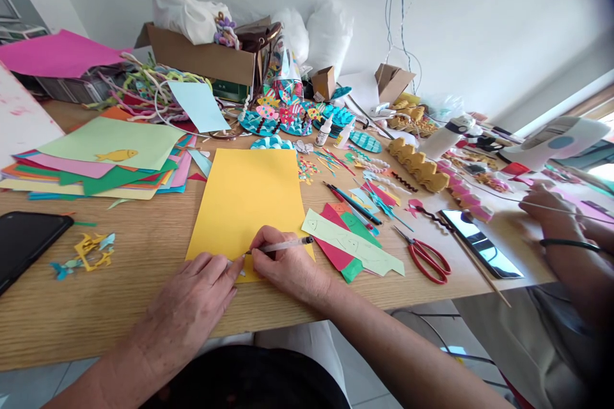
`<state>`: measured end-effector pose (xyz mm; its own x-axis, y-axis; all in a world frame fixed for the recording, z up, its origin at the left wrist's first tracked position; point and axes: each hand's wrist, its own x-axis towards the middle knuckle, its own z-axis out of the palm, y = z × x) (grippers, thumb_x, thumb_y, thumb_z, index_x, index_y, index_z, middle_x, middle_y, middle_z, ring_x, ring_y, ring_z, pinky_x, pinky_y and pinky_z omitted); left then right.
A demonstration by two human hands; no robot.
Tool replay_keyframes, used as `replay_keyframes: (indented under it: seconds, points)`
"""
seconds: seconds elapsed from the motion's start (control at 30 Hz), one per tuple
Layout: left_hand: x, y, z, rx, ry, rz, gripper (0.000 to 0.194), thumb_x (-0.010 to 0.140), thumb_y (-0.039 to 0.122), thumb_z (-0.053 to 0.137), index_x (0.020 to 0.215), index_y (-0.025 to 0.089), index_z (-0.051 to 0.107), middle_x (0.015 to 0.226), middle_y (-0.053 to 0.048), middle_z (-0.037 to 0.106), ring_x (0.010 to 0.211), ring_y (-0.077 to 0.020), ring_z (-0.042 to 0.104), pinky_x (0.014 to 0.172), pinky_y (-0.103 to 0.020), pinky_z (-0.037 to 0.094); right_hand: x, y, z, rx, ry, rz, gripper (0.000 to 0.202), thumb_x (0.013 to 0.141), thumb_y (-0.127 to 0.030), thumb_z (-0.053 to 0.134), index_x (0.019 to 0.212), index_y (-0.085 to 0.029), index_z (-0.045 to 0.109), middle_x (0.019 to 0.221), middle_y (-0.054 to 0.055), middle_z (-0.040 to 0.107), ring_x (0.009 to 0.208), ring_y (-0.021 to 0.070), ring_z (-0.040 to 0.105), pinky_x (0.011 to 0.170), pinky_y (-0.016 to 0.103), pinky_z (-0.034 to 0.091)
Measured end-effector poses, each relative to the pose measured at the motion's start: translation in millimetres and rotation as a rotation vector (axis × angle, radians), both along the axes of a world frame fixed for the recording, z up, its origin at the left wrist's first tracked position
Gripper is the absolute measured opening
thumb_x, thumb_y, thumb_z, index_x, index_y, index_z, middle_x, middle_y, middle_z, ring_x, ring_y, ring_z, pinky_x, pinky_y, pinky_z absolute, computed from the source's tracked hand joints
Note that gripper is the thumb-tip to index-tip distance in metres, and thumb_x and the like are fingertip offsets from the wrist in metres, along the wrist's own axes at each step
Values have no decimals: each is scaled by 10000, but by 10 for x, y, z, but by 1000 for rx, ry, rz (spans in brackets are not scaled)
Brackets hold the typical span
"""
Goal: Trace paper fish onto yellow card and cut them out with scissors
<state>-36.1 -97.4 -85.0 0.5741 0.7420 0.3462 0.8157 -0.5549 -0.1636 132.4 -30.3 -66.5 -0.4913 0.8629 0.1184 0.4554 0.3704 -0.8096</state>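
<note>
A yellow sheet of paper [254,195] lies in front of me on the table. My right hand [286,263] is closed around a pen [288,244], its tip at the lower part of this sheet. Beside the tip, my left hand [199,287] presses a small pale paper piece [242,273] down with its fingertips; most of that piece is hidden under the fingers. To the right, a pale green strip [352,243] with fish outlines drawn on it rests over red and green paper scraps. Red-handled scissors [426,259] lie farther right.
A stack of coloured paper [96,169] with a yellow paper fish [118,155], a black phone [29,243] and cut scraps [93,252] are at left. Glue bottles [324,131] and fish crafts stand behind. Another person's hand [551,204] is at right, near a second phone [480,244].
</note>
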Motion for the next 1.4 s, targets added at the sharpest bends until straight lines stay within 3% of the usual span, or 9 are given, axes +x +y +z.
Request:
replay_keyframes:
  seconds: [0.6,1.0,1.4]
  points:
    - [5,-12,17,-71,-3,40,286,858,88,417,1071,82,609,742,-50,558,706,-220,519,635,-374,463,0,-79,71,-34,-85,28,93,730,-116,504,692,-200,497,577,-57,506,501,80,449,477,172,332]
    - [-11,-21,4,-19,-34,15,271,856,95,426,1056,76,608,730,-49,552,707,-217,514,650,-368,441,-5,-49,8,-10,5,-49,96,708,-110,480,675,-200,483,567,-56,503,496,81,440,474,171,335]
    - [-14,-24,-1,-29,-70,12,270,879,96,392,1032,75,614,752,-54,555,715,-215,519,662,-378,444,-15,-56,15,6,-14,-26,97,708,-110,485,676,-202,484,593,-50,529,512,83,457,493,173,344]
